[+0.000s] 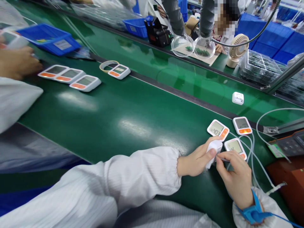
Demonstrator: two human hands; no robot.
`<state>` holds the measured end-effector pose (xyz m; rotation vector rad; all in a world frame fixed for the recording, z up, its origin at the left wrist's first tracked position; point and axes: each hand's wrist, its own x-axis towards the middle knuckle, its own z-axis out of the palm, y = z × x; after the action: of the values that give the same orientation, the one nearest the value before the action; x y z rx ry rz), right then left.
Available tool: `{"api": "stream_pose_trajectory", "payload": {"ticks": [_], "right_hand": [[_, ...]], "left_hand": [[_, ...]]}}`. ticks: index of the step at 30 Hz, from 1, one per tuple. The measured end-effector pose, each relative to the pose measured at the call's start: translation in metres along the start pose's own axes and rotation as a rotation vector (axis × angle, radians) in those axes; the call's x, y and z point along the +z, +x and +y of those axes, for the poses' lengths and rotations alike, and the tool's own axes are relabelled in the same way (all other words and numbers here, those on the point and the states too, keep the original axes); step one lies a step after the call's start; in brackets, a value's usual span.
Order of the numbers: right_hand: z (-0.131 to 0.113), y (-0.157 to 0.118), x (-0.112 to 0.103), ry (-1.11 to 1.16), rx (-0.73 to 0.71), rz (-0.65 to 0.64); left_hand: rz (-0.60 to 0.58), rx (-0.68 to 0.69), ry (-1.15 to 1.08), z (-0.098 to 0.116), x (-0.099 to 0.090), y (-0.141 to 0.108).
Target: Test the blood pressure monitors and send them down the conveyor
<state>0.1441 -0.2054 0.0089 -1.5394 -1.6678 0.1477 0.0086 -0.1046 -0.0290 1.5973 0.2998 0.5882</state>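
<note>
My left hand [196, 162] is closed around a white blood pressure monitor [215, 145], tilted so that its display is out of sight. The fingers of my right hand [238, 174] pinch what looks like the end of a thin air tube at the edge of that monitor; the fingertips partly cover it. Just beyond my hands lie a monitor reading 403 [216, 129], a second lit monitor [234, 147] partly behind my right hand, and a third monitor [242, 125]. Pale tubes [253, 158] loop among them. A blue wrist strap [254, 210] circles my right wrist.
At left, a co-worker's blurred hand [20, 61] is near several monitors [85, 83] and a blue bin [55, 42]. A tape roll [103, 66] touches another monitor [119, 71]. An orange-brown box [288, 180] stands right. A white block [237, 98] lies beyond the dark rail [180, 96].
</note>
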Motion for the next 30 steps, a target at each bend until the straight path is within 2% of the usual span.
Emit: {"api": "stream_pose_trajectory", "payload": {"ticks": [12,20,24,27,30], "right_hand": [[0.0031,-0.0022,0.0033,-0.012,-0.008,-0.009],[0.0049,-0.0034,0.0020,-0.024,-0.011,-0.037],[0.0032,-0.0027,0.0022,-0.019,0.006,-0.035],[0.0033,-0.0003,0.0016,-0.011,0.019,-0.027],[0.0062,0.0016,-0.0003,-0.049,-0.009,0.021]], "left_hand": [[0.044,0.002,-0.007,0.0002,0.0012,-0.0003],[-0.011,0.003,0.049,0.0027,-0.0012,-0.0004],[0.001,0.013,0.066,0.0024,-0.0014,-0.0007],[0.029,0.018,0.009,0.0014,-0.0015,-0.0009],[0.062,-0.010,-0.165,-0.0015,-0.0017,-0.0004]]}}
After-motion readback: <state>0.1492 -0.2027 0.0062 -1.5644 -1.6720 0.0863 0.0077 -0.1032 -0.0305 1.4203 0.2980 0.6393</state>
